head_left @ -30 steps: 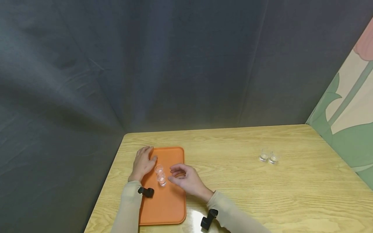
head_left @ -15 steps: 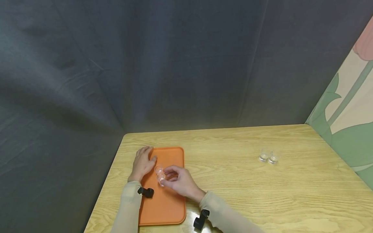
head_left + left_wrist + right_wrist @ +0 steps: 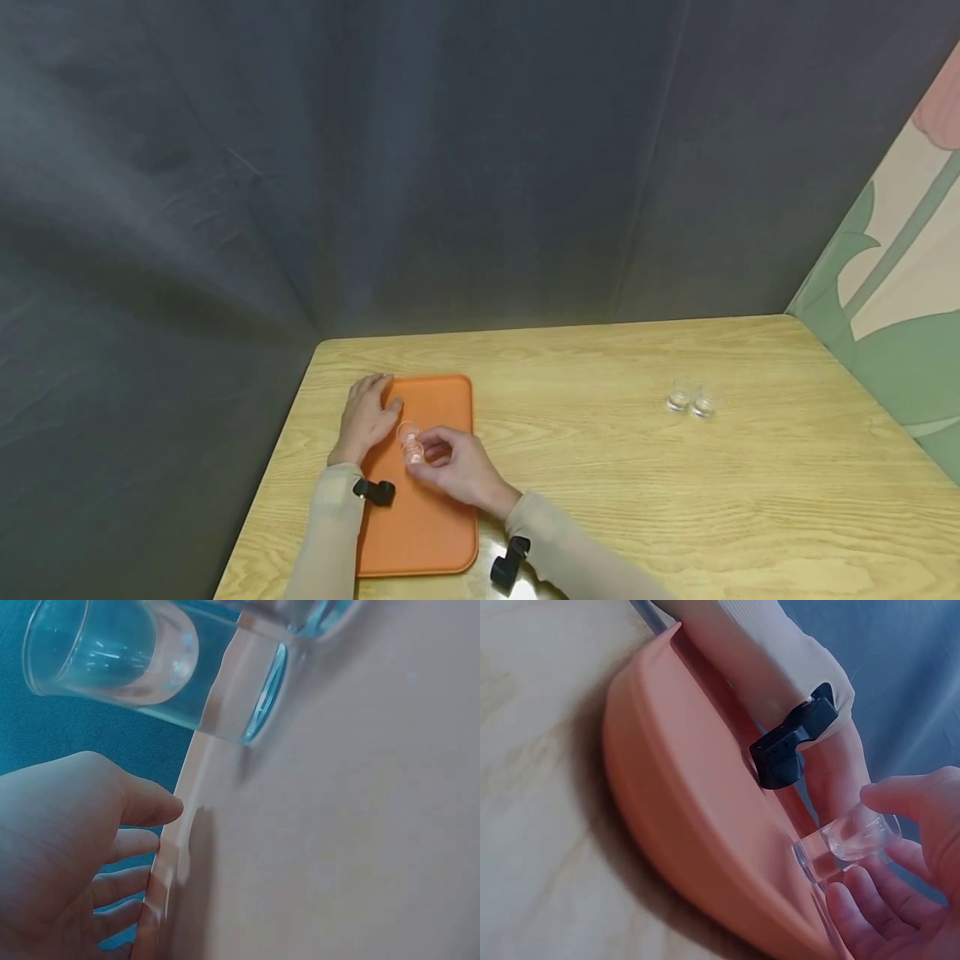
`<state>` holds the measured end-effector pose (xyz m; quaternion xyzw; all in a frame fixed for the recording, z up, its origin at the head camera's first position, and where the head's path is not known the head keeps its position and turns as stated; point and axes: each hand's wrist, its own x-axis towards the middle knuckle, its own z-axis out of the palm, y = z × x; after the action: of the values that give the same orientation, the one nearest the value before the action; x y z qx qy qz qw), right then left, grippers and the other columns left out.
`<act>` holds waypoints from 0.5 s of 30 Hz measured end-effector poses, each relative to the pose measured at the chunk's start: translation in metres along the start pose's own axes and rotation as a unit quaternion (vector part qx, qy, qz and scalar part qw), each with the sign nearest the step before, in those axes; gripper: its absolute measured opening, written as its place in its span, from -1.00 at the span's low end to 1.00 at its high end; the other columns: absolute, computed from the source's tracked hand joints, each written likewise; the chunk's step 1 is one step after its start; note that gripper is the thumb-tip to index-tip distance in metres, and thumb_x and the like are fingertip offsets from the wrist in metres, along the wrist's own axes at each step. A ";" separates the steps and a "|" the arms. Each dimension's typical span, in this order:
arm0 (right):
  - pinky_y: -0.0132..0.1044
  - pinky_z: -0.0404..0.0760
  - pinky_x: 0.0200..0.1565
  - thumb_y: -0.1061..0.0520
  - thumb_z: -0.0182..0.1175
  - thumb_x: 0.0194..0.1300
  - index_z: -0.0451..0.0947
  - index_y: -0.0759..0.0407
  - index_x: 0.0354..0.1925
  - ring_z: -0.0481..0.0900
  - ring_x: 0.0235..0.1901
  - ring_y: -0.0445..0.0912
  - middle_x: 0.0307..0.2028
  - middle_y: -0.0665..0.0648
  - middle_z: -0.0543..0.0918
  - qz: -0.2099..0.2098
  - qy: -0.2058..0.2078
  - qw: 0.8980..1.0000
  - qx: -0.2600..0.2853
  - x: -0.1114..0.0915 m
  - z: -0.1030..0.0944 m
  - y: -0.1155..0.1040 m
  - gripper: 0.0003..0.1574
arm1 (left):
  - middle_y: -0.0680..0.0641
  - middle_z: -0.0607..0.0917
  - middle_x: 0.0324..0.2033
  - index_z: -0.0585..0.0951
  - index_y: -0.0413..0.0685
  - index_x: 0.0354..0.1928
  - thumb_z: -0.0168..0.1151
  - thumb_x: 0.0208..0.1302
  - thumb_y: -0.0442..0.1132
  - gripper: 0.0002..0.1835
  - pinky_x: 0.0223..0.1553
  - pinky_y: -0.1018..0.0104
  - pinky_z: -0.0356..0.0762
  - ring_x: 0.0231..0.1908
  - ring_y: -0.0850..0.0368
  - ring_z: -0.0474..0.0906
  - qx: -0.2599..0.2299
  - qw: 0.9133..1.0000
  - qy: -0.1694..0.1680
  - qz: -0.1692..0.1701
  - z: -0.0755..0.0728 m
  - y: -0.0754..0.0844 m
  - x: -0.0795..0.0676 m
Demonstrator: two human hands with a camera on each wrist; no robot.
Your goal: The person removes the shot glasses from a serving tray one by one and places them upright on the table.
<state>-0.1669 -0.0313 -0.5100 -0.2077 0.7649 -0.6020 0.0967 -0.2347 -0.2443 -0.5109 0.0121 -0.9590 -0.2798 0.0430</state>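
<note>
Two clear shot glasses stand close together on an orange tray [image 3: 416, 533] in the head view. My right hand [image 3: 461, 471] pinches the nearer shot glass [image 3: 851, 844] between thumb and fingers, from its right side. Just beyond it, the farther shot glass [image 3: 407, 431] stands upright, its rim close to the nearer one. My left hand [image 3: 366, 421] rests at the tray's left edge, thumb over the rim side and fingers loosely extended. In the left wrist view, a glass [image 3: 150, 667] stands on the tray past the left thumb, with part of another at the top edge.
Two more shot glasses [image 3: 690, 403] stand side by side on the wooden table [image 3: 585, 467], far to the right. A dark curtain [image 3: 480, 167] hangs behind the table and along its left. A flower-patterned panel [image 3: 900, 333] borders the right side.
My right hand has moved left from beside the tray's glasses, and its thumb and fingers have come together on the nearer shot glass. The left hand has stayed at the tray edge.
</note>
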 end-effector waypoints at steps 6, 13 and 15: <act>-0.44 0.74 -0.05 0.10 0.53 0.25 0.70 0.24 0.07 0.75 -0.11 -0.15 -0.06 0.16 0.79 -0.002 -0.004 1.000 -0.011 0.000 0.001 0.000 -0.54 | -0.32 0.36 0.55 0.42 -0.22 0.53 0.17 0.54 -0.10 -0.37 0.59 -0.33 0.15 0.59 -0.34 0.16 0.002 1.000 -0.008 -0.004 -0.002 0.001 -0.002; -0.37 0.78 -0.06 0.10 0.53 0.26 0.71 0.24 0.05 0.76 -0.13 -0.13 -0.09 0.15 0.80 -0.008 -0.003 1.000 -0.014 0.001 0.000 0.000 -0.56 | -0.33 0.36 0.55 0.42 -0.22 0.54 0.17 0.53 -0.11 -0.37 0.61 -0.30 0.13 0.60 -0.34 0.14 -0.002 1.000 -0.012 -0.009 -0.004 0.003 -0.001; -0.36 0.78 -0.06 0.10 0.53 0.26 0.71 0.25 0.05 0.77 -0.13 -0.11 -0.10 0.17 0.80 -0.011 -0.001 1.000 -0.016 0.002 0.000 -0.001 -0.56 | -0.34 0.35 0.55 0.41 -0.23 0.54 0.17 0.53 -0.11 -0.37 0.61 -0.30 0.13 0.59 -0.34 0.14 0.000 1.000 -0.010 -0.007 -0.004 0.003 0.000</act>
<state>-0.1687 -0.0320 -0.5089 -0.2181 0.7717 -0.5910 0.0873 -0.2343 -0.2436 -0.5057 0.0155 -0.9594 -0.2798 0.0310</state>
